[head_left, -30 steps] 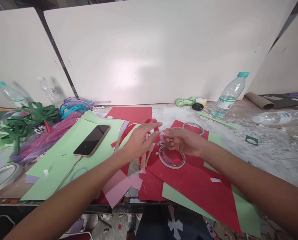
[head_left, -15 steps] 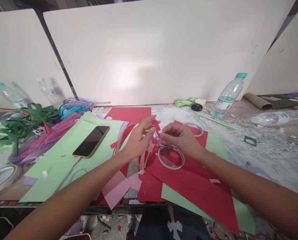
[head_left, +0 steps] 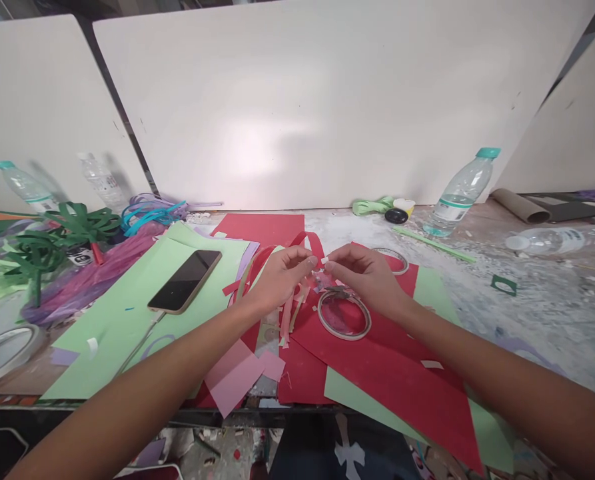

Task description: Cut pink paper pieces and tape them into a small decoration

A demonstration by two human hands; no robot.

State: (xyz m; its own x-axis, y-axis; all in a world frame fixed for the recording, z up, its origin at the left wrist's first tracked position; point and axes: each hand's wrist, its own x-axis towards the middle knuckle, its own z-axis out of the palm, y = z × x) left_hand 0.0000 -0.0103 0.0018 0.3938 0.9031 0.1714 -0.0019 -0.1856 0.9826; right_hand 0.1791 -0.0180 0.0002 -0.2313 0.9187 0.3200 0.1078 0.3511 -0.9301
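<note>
My left hand [head_left: 283, 277] is closed in a pinch, and a red paper strip [head_left: 311, 237] loops up from behind its fingers. Opposite it, my right hand [head_left: 364, 272] pinches a small white piece of tape [head_left: 325, 260] between thumb and forefinger. The fingertips of both hands are close together but apart. Just below my right hand lies a roll of thin tape [head_left: 344, 335] on red paper [head_left: 392, 370]. Another tape ring [head_left: 402, 263] is partly hidden behind that hand. Pink paper strips [head_left: 286, 323] hang below my left hand.
A phone [head_left: 184, 281] with a cable rests on green sheets [head_left: 102, 333] at left. Pink paper scraps [head_left: 234, 377] lie near the front edge. Water bottles [head_left: 460, 193] stand at the back, and another bottle [head_left: 552, 240] lies at right. A wide tape roll [head_left: 32, 343] is far left.
My left hand's fingers have closed from spread to a pinch, and the red strip now loops above them. My right hand keeps its white tape piece, almost in place.
</note>
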